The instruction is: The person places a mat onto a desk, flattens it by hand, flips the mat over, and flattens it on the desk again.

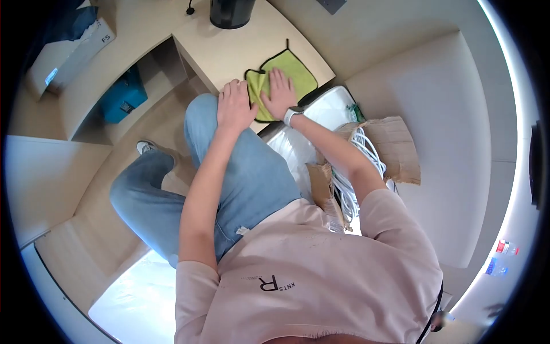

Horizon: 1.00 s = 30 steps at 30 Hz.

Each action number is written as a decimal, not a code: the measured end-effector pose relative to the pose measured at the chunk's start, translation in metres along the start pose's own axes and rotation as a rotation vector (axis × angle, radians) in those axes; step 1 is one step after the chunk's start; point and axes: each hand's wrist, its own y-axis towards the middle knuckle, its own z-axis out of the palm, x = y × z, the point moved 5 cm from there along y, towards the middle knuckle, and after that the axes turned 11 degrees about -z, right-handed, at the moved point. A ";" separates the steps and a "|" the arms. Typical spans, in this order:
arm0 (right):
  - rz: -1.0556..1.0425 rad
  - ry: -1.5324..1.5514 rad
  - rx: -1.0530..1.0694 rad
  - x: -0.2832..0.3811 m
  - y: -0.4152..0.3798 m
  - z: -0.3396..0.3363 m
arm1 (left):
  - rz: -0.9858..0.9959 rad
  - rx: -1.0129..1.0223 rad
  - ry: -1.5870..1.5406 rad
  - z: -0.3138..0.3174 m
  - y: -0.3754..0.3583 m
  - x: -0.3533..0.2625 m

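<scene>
Both hands lie flat and open, right hand (pixel 279 92) pressing the cloth (pixel 286 77), left hand (pixel 235 106) at the bench (pixel 223 51) edge, where the cloth could slide off.
</scene>
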 end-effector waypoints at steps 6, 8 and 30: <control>-0.058 0.074 0.021 0.035 0.006 0.000 | -0.106 0.181 0.014 0.001 0.000 0.007; -0.053 0.118 0.007 0.017 0.017 0.000 | -0.102 0.202 0.041 -0.007 -0.001 0.004; 0.093 -0.088 -0.045 -0.203 0.102 0.014 | -0.094 0.354 -0.059 0.002 0.002 0.004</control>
